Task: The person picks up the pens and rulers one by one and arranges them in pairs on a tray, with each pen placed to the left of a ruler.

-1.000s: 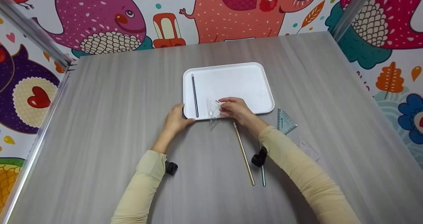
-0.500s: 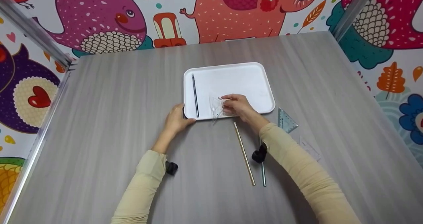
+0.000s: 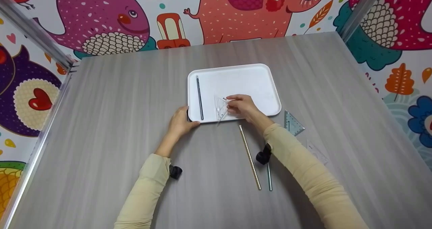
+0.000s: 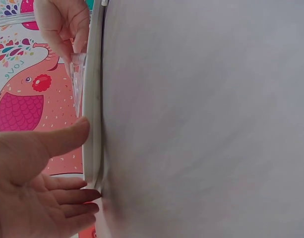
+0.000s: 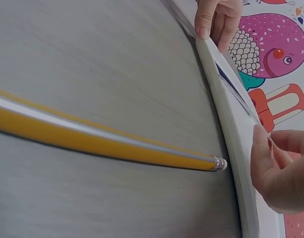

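Note:
My left hand point(image 3: 182, 122) holds the near-left corner of a white tray point(image 3: 243, 75), its thumb at the front rim and its fingers along the left side. Over the tray's front part, my right hand point(image 3: 242, 106) pinches a clear set square point(image 3: 219, 108), tilted up on edge. Whether its lower tip touches the tray I cannot tell. A dark pencil point(image 3: 199, 97) lies lengthwise inside the tray's left side. In the right wrist view, thumb and fingers grip the set square's edge above the rim.
In front of the tray lie a gold-yellow pencil point(image 3: 250, 158) and a green pencil point(image 3: 269, 178), partly under the right wrist's camera. To the right are a bluish set square point(image 3: 293, 123) and a faint clear ruler-like piece point(image 3: 318, 152) beside the sleeve. Patterned walls border the grey table point(image 3: 135, 87).
My right hand has shifted slightly away from me and to the right, carrying the clear set square farther over the tray. The left hand stays at the corner.

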The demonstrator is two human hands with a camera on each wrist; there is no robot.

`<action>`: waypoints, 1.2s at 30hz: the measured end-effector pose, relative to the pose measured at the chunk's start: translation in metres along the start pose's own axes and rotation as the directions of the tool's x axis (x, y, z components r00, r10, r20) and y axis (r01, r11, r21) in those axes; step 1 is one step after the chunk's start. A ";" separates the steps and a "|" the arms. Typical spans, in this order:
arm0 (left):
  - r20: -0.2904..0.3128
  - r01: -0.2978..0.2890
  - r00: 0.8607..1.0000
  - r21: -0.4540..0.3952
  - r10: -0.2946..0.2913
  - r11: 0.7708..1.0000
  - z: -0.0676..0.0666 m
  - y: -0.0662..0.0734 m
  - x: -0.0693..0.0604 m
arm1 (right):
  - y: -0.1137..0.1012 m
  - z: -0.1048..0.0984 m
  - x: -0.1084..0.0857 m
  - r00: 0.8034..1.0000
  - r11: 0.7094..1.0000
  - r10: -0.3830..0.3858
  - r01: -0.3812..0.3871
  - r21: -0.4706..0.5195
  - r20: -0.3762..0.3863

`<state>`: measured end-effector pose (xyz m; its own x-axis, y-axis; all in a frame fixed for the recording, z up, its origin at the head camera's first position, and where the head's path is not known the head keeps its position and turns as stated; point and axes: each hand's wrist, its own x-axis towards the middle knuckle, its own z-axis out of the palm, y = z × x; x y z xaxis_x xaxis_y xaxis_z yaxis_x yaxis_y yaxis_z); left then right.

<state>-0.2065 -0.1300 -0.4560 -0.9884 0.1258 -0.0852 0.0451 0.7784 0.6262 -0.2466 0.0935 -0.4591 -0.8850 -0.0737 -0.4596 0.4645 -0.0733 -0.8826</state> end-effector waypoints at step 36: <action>-0.006 0.005 1.000 -0.005 -0.005 1.000 0.001 0.000 0.001 | -0.007 0.017 0.018 0.990 0.998 -0.063 0.059 -0.032 -0.129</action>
<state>-0.2073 -0.1293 -0.4569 -0.9894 0.1183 -0.0838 0.0395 0.7762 0.6293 -0.2653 0.0753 -0.4594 -0.9092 0.0597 -0.4121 0.4099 -0.0458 -0.9110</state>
